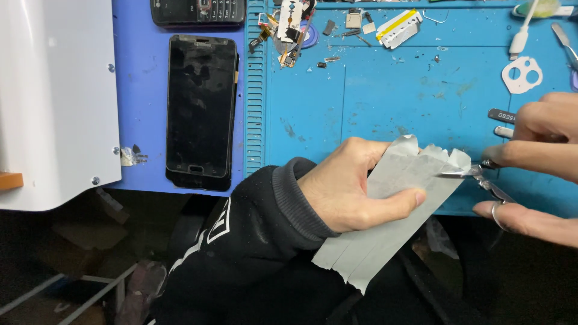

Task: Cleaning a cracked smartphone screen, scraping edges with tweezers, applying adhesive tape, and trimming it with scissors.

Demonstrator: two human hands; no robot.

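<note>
two hands: left [349,186] gripping one grey sheet [391,204], right [536,168] gripping one pair of scissors [481,177]

The left hand [346,186] reaches in from a dark sleeve, thumb pressed flat in a pinch. The right hand [536,162] enters from the right edge, fingers curled.

Grey sheet [385,222]: flat strip, tilted diagonally, slit lengthwise into bands, top edge jagged. Small metal scissors [475,174] have their blades at its upper right edge.
</note>
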